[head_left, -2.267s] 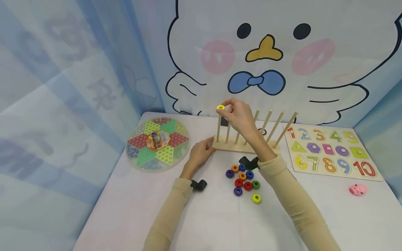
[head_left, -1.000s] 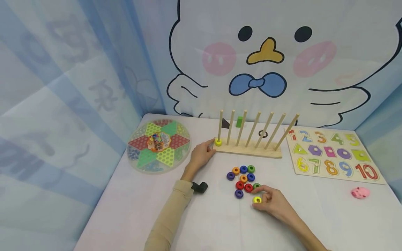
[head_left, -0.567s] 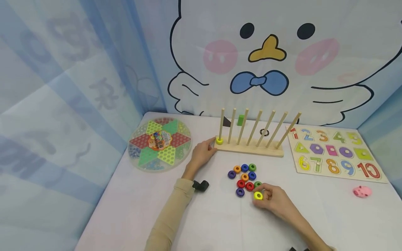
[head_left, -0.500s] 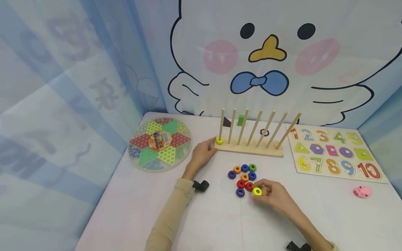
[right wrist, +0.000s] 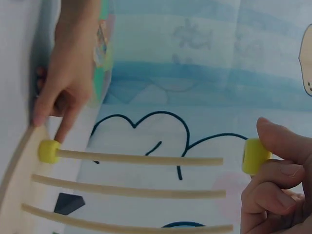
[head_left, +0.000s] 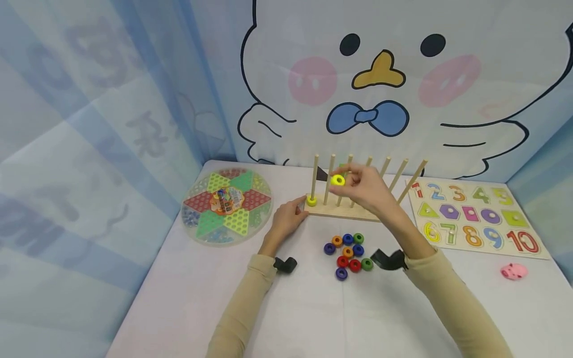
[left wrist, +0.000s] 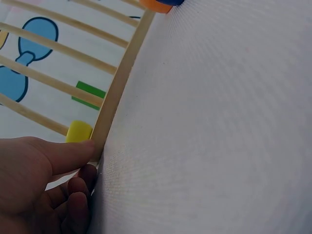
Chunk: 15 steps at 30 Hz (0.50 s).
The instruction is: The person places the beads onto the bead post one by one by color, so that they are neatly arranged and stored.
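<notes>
In the head view my right hand [head_left: 363,188] pinches a yellow ring bead [head_left: 337,180] between thumb and fingers, in the air around the upper part of the left pegs. The right wrist view has this bead [right wrist: 255,156] a little beyond the tip of the end peg [right wrist: 141,157], apart from it. My left hand [head_left: 286,219] holds the left end of the wooden peg rack [head_left: 344,212], thumb on its front edge [left wrist: 103,127] and fingers curled at the end. Another yellow bead [head_left: 311,201] sits at the foot of the leftmost peg.
In front of the rack lie several loose beads, among them a red one [head_left: 355,266] and a green one [head_left: 367,264]. A round Chinese checkers board [head_left: 226,206] is at left. At right are a number puzzle board [head_left: 479,219] and a pink pig toy [head_left: 514,271].
The first yellow bead went down the leftmost peg. My right hand then picked the second yellow bead off the table and carried it up and left toward the pegs. My left hand stayed put.
</notes>
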Each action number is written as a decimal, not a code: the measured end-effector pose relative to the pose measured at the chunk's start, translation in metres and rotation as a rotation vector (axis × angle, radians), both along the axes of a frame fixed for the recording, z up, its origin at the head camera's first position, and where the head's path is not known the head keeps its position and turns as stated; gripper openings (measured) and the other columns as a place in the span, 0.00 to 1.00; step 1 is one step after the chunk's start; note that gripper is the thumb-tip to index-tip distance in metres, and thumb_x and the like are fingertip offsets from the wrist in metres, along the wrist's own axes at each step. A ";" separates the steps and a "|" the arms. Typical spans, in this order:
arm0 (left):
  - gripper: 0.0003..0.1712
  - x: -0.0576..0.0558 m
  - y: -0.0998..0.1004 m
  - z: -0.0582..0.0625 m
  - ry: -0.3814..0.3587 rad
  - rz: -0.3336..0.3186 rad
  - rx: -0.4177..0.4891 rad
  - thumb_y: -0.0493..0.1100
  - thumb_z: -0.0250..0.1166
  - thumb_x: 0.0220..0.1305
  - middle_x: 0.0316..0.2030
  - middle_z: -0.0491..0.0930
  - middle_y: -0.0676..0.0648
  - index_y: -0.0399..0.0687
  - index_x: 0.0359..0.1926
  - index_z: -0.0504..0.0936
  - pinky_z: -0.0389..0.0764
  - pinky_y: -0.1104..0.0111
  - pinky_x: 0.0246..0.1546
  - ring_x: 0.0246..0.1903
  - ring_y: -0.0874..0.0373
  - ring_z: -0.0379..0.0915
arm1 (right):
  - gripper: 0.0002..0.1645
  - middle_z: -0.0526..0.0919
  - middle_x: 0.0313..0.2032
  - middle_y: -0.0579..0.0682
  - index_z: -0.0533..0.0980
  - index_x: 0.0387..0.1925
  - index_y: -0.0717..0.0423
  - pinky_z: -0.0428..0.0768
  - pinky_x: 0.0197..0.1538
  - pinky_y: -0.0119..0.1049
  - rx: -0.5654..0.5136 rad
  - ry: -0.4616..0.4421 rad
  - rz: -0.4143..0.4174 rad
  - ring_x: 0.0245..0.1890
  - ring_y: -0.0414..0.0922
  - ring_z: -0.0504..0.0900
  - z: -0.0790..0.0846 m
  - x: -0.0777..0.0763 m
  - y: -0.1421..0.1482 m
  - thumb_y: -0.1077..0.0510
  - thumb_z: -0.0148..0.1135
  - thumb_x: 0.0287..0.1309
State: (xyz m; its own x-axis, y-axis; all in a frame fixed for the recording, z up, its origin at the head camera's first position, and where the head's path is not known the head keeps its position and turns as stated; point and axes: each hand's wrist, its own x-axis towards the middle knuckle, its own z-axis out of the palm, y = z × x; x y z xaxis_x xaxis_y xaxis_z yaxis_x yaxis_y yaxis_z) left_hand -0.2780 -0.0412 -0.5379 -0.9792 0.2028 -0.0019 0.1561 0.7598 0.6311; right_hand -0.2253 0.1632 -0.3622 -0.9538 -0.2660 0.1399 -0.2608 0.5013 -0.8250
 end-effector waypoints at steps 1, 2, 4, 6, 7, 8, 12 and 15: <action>0.31 0.000 -0.001 0.000 0.002 -0.003 0.001 0.50 0.64 0.62 0.21 0.74 0.54 0.54 0.66 0.70 0.66 0.71 0.20 0.19 0.62 0.66 | 0.25 0.68 0.15 0.51 0.78 0.48 0.56 0.61 0.17 0.34 -0.011 0.005 -0.006 0.12 0.42 0.61 0.007 -0.008 -0.006 0.49 0.71 0.51; 0.31 0.000 -0.002 -0.001 0.003 -0.005 0.003 0.50 0.64 0.62 0.21 0.74 0.54 0.54 0.66 0.70 0.65 0.70 0.20 0.18 0.62 0.66 | 0.25 0.69 0.15 0.51 0.78 0.49 0.55 0.60 0.16 0.35 -0.020 0.014 -0.009 0.12 0.42 0.60 0.013 -0.016 -0.011 0.48 0.71 0.51; 0.31 0.000 -0.003 0.000 0.006 -0.010 0.007 0.50 0.64 0.62 0.21 0.74 0.54 0.54 0.66 0.70 0.65 0.70 0.20 0.18 0.62 0.65 | 0.25 0.69 0.15 0.52 0.78 0.48 0.54 0.60 0.17 0.35 -0.034 0.030 -0.027 0.12 0.42 0.60 0.023 -0.031 -0.021 0.47 0.71 0.51; 0.31 0.000 -0.003 0.000 0.009 -0.014 0.006 0.50 0.64 0.63 0.21 0.74 0.54 0.54 0.66 0.70 0.65 0.70 0.20 0.18 0.62 0.65 | 0.24 0.70 0.16 0.51 0.78 0.48 0.53 0.60 0.17 0.34 -0.026 0.047 -0.050 0.13 0.42 0.61 0.029 -0.045 -0.030 0.47 0.71 0.51; 0.31 0.000 -0.003 0.000 0.009 -0.016 0.005 0.50 0.64 0.63 0.21 0.74 0.54 0.54 0.66 0.70 0.65 0.71 0.20 0.18 0.62 0.65 | 0.23 0.70 0.16 0.51 0.78 0.47 0.53 0.61 0.18 0.34 -0.014 0.055 -0.063 0.13 0.42 0.62 0.030 -0.051 -0.033 0.48 0.70 0.51; 0.31 0.000 -0.003 0.001 0.008 -0.017 0.005 0.50 0.64 0.63 0.21 0.74 0.54 0.55 0.66 0.70 0.65 0.71 0.20 0.18 0.62 0.65 | 0.23 0.70 0.16 0.51 0.78 0.48 0.54 0.61 0.18 0.34 0.003 0.057 -0.072 0.14 0.42 0.62 0.031 -0.056 -0.036 0.48 0.70 0.52; 0.31 0.001 -0.002 0.003 0.006 -0.018 0.004 0.50 0.64 0.63 0.21 0.74 0.54 0.55 0.66 0.70 0.65 0.71 0.20 0.18 0.62 0.65 | 0.23 0.72 0.18 0.50 0.78 0.48 0.55 0.63 0.19 0.34 0.098 0.064 -0.108 0.15 0.43 0.65 0.029 -0.066 -0.046 0.50 0.70 0.52; 0.31 0.001 -0.003 0.003 0.001 -0.016 0.003 0.50 0.64 0.63 0.21 0.74 0.54 0.55 0.66 0.70 0.65 0.71 0.20 0.18 0.62 0.66 | 0.23 0.74 0.19 0.51 0.78 0.48 0.54 0.65 0.19 0.34 0.154 0.075 -0.126 0.16 0.45 0.67 0.028 -0.066 -0.052 0.49 0.70 0.52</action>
